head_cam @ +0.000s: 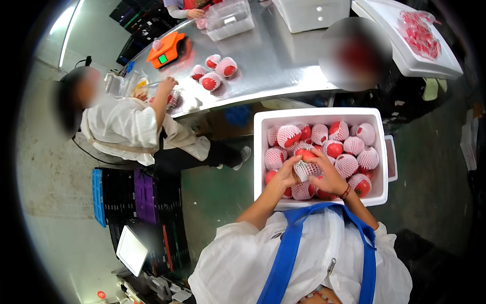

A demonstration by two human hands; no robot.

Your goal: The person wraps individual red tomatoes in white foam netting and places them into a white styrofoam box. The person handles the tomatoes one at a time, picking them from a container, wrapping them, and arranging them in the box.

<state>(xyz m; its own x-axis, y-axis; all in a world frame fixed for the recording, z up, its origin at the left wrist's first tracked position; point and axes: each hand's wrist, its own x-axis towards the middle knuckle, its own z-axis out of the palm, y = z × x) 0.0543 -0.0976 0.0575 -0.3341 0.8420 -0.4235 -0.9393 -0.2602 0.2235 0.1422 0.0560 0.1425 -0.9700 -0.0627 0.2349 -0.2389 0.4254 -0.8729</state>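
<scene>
Between both my hands is a red fruit (306,154), probably a tomato, with a white foam net sleeve (305,171) around its lower part. My left hand (287,173) grips it from the left, and my right hand (329,175) curves around the right side. Both hands are above a white foam box (381,152) filled with similar red fruits. Most of these wear pinkish net sleeves, like the sleeved fruit (346,165) to the right of my hands. One fruit (362,188) near the box's lower right corner shows much bare red skin. My palms hide some fruits beneath.
Beyond the box runs a steel table (273,57) bearing several sleeved fruits (210,81), an orange scale (167,49) and clear plastic containers (230,21). A co-worker in white (121,117) works at left; others are across the table. Stacked crates (144,197) stand left.
</scene>
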